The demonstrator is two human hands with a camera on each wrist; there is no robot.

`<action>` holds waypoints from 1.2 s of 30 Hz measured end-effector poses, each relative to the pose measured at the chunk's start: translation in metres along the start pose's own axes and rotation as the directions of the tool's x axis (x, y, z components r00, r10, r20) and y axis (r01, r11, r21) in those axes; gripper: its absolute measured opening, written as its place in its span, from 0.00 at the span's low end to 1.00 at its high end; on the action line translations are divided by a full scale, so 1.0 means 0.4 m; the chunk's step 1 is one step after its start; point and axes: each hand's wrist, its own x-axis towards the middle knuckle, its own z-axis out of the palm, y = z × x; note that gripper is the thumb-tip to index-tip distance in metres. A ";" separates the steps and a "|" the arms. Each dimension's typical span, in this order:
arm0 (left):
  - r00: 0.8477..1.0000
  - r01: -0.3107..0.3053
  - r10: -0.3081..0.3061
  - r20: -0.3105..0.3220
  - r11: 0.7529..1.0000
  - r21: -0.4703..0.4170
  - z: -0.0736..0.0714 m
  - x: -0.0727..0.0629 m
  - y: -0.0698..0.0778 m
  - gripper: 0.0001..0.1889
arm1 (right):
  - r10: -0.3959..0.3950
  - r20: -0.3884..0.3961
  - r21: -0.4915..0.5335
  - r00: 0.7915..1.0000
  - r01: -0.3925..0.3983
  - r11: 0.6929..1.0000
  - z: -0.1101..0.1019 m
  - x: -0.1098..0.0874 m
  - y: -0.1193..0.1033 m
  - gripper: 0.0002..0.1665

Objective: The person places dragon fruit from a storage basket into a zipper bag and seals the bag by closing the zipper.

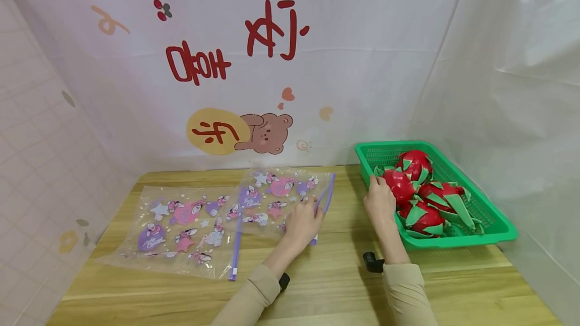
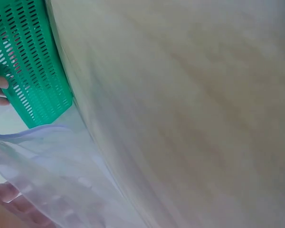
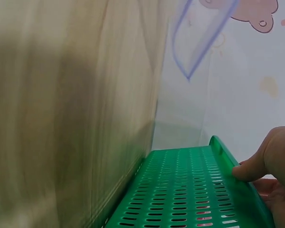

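Observation:
My left hand (image 1: pixel 302 223) holds a clear zip bag (image 1: pixel 278 185) near its purple zip edge, the fingers curled at the plastic. That bag is printed with pink and purple cartoon figures. In the left wrist view, the bag's purple mouth (image 2: pixel 26 132) curves apart from its other layer, and the left fingers show at the lower left. My right hand (image 1: pixel 380 200) grips the left rim of a green plastic basket (image 1: pixel 482 239). Seen from the right wrist, the thumb (image 3: pixel 251 168) presses the rim from outside. Several red dragon fruits (image 1: pixel 399 187) with green leaf tips lie in the basket.
A second printed zip bag (image 1: pixel 181 230) lies flat on the wooden table (image 1: pixel 317 286) at the left, its purple zip toward the right. White printed cloth walls (image 1: pixel 362 64) stand behind the table and along its sides.

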 end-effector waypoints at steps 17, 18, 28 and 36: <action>0.997 -0.069 0.067 -0.028 0.996 -0.065 -0.041 -0.006 -0.006 0.15 | -0.595 0.065 0.097 0.801 0.589 0.803 0.107 -0.048 -0.033 0.23; 0.998 -0.065 0.064 -0.021 0.995 -0.077 -0.045 -0.007 -0.006 0.15 | -0.607 0.071 0.097 0.792 0.600 0.794 0.108 -0.047 -0.033 0.23; 0.976 -0.136 0.152 -0.154 0.985 0.109 -0.098 -0.022 0.001 0.09 | -0.730 0.075 0.064 0.679 0.727 0.683 0.098 -0.037 -0.035 0.19; 0.940 -0.200 0.273 -0.206 0.927 0.318 -0.134 -0.036 -0.006 0.09 | -0.812 0.044 0.024 0.582 0.812 0.583 0.088 -0.033 -0.035 0.23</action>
